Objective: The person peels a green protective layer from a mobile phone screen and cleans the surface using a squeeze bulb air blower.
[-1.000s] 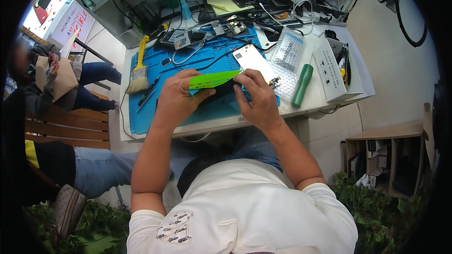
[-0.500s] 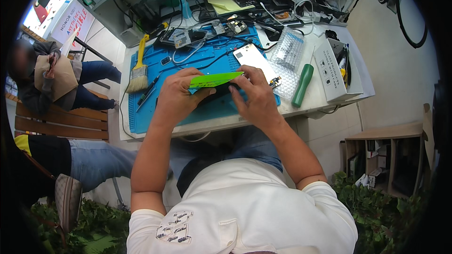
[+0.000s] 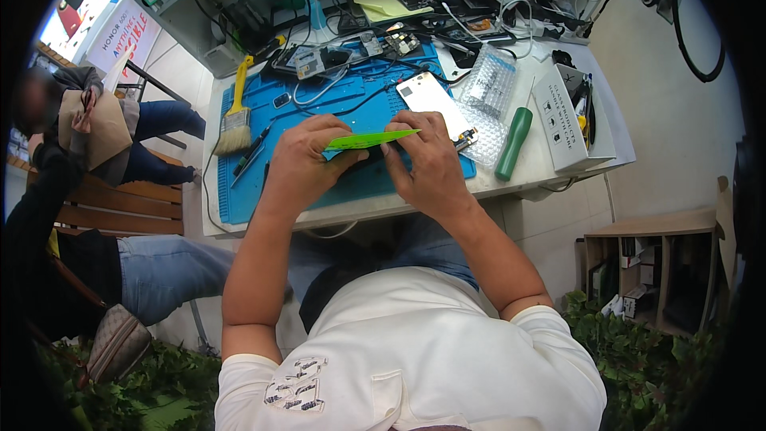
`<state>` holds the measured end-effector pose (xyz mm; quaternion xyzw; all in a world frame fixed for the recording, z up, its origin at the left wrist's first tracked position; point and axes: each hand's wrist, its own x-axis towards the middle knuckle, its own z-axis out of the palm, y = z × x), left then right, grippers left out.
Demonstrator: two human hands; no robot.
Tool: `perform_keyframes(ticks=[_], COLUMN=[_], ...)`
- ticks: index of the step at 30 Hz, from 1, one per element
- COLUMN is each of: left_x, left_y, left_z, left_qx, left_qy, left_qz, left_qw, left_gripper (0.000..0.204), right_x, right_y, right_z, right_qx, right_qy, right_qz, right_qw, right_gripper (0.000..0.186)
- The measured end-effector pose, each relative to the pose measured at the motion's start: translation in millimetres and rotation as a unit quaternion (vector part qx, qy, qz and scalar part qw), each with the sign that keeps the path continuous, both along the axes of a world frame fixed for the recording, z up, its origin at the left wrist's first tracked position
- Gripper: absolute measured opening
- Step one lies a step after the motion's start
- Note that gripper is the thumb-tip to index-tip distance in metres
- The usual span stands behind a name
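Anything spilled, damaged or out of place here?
No spill shows. Loose device parts lie jumbled across the back of the blue mat, and the wide paintbrush by its left edge looks oddly large beside them. Damage can't be judged.

a thin, flat, bright green sheet [image 3: 371,140] is held up over the blue work mat [image 3: 359,191], between 2 hands. seen nearly edge-on, it shows as a narrow sliver, its right end higher in view. the left hand [image 3: 307,148] grips its left end; the right hand [image 3: 429,161] touches it near the pointed right end.
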<state>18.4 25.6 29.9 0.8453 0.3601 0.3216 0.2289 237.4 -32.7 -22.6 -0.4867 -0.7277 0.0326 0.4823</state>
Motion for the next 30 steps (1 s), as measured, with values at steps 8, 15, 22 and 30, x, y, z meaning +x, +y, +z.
perform_keyframes(ticks=[8,15,22,30], left_x=[0,-1,-1,-2], left_y=[-5,-18,-28,-31], left_z=[-4,-6,-19,-20], left_qx=[0.035,0.137,0.183,0.206], left_qy=[0.000,0.039,0.034,0.041], left_qz=[0.004,-0.007,-0.007,-0.006], left_qw=[0.999,0.990,0.983,0.978], left_gripper=[0.026,0.035,0.039,0.045], right_x=[-1,0,7,13], right_y=[4,3,-2,-7], right_z=[1,-4,-3,9], right_qx=[0.019,0.037,0.064,-0.043], right_qy=[0.010,0.056,0.058,0.112], right_qz=[0.021,0.009,-0.007,0.020], right_qw=[1.000,0.998,0.996,0.993], right_gripper=[0.023,0.014,0.015,0.014])
